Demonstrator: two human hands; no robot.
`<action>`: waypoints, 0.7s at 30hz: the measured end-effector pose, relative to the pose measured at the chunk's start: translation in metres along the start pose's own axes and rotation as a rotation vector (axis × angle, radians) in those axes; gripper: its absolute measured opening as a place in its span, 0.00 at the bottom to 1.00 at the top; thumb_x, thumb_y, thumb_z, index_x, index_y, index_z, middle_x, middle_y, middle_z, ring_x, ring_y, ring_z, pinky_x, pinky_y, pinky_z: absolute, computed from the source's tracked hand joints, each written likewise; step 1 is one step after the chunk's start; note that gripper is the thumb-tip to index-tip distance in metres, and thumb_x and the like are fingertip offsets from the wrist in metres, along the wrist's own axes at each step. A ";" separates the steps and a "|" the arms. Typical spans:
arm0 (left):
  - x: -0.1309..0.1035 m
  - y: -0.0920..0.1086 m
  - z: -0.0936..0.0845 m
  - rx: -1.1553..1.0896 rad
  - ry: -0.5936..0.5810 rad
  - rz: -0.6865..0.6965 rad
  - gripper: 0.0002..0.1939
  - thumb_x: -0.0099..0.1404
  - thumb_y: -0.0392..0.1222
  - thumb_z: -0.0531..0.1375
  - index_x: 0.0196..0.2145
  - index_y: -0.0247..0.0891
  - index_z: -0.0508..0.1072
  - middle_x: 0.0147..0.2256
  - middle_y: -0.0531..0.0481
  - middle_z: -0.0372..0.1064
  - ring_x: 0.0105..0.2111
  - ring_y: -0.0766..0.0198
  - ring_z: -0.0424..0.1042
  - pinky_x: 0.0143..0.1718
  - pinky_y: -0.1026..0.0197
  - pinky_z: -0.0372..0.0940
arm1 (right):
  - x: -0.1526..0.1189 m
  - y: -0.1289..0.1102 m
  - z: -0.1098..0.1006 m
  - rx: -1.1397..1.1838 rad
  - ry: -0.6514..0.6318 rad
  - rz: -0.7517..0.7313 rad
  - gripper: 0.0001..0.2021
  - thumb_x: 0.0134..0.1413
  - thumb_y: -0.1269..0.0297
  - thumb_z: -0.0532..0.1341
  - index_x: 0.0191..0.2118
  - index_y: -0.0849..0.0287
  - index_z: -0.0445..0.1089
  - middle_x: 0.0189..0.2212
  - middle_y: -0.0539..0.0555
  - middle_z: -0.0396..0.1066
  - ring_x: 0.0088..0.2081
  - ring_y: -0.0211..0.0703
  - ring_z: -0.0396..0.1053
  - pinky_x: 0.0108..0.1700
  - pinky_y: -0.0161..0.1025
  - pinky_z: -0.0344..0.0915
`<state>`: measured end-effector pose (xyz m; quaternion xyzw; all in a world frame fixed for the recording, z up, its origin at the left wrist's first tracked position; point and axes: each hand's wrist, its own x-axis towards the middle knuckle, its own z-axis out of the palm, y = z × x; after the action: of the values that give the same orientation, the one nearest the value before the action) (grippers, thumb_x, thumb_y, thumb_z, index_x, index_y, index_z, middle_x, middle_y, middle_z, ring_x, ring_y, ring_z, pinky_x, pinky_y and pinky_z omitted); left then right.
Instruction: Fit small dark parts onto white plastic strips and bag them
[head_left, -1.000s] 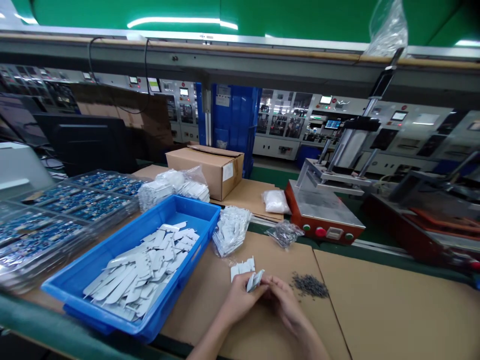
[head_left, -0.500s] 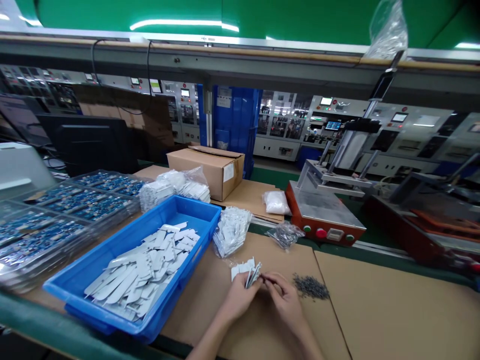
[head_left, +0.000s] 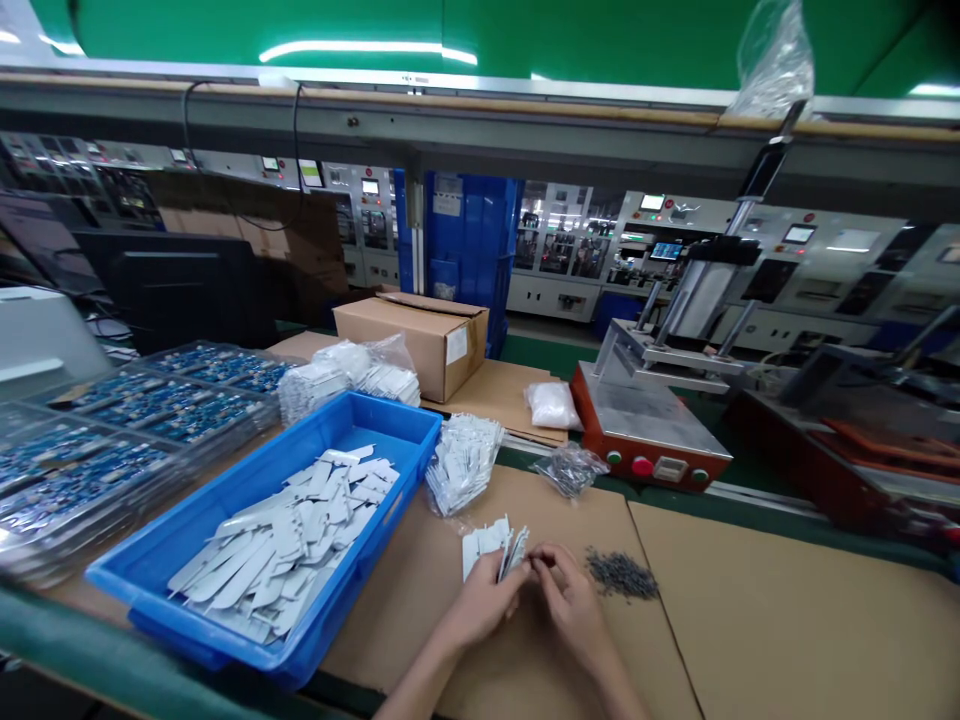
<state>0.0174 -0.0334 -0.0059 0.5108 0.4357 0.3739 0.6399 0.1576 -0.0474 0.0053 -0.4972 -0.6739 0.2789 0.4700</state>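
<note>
A small sheaf of thin, pale grey die-cut sheet pieces (head_left: 513, 551) is pinched upright in the left hand (head_left: 484, 605) above a brown corrugated cardboard bench cover (head_left: 787, 620), its fingers closed on the lower edge of the pieces. The right hand (head_left: 571, 605) is brought in against it from the right, fingertips drawn together at the sheaf's side; whether something tiny is nipped between them cannot be told. Both forearms are angled in from the bottom edge, wrists low and close together over the cardboard. The pieces are judged light, thin and slightly springy, easily bent or fanned apart, so they are best taken by the edges. A few loose pale pieces (head_left: 480, 542) are seen just beside the hands, a scatter of small dark metal parts (head_left: 622, 574) near the right hand, and a blue plastic tray (head_left: 187, 560) of similar pieces to the left.
</note>
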 end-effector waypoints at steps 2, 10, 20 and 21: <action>0.002 -0.004 0.002 -0.099 -0.049 0.006 0.14 0.56 0.48 0.51 0.35 0.34 0.63 0.13 0.60 0.57 0.12 0.72 0.55 0.13 0.70 0.51 | 0.000 0.002 0.000 -0.018 0.059 0.016 0.10 0.54 0.61 0.49 0.32 0.58 0.65 0.30 0.54 0.67 0.35 0.43 0.65 0.39 0.36 0.61; 0.006 0.000 0.002 -0.190 0.183 0.057 0.18 0.55 0.54 0.52 0.36 0.36 0.59 0.22 0.53 0.65 0.16 0.68 0.65 0.17 0.65 0.62 | -0.005 -0.002 0.015 0.021 0.074 0.078 0.11 0.53 0.59 0.50 0.32 0.58 0.65 0.26 0.52 0.68 0.29 0.41 0.66 0.33 0.33 0.61; -0.003 0.010 0.002 0.095 0.302 0.246 0.17 0.57 0.52 0.51 0.37 0.35 0.63 0.29 0.49 0.66 0.31 0.63 0.67 0.30 0.65 0.63 | -0.007 -0.008 0.027 0.055 0.112 0.079 0.11 0.53 0.58 0.51 0.33 0.58 0.66 0.28 0.53 0.67 0.22 0.38 0.64 0.26 0.32 0.63; -0.003 0.011 0.002 0.095 0.274 0.236 0.17 0.58 0.52 0.50 0.37 0.35 0.63 0.29 0.49 0.66 0.30 0.63 0.67 0.29 0.65 0.63 | -0.008 -0.008 0.028 0.066 0.116 0.099 0.11 0.53 0.58 0.51 0.33 0.58 0.66 0.27 0.53 0.67 0.21 0.37 0.64 0.24 0.32 0.62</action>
<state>0.0183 -0.0350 0.0052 0.5322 0.4731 0.4915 0.5013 0.1298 -0.0549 -0.0019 -0.5293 -0.6106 0.2946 0.5101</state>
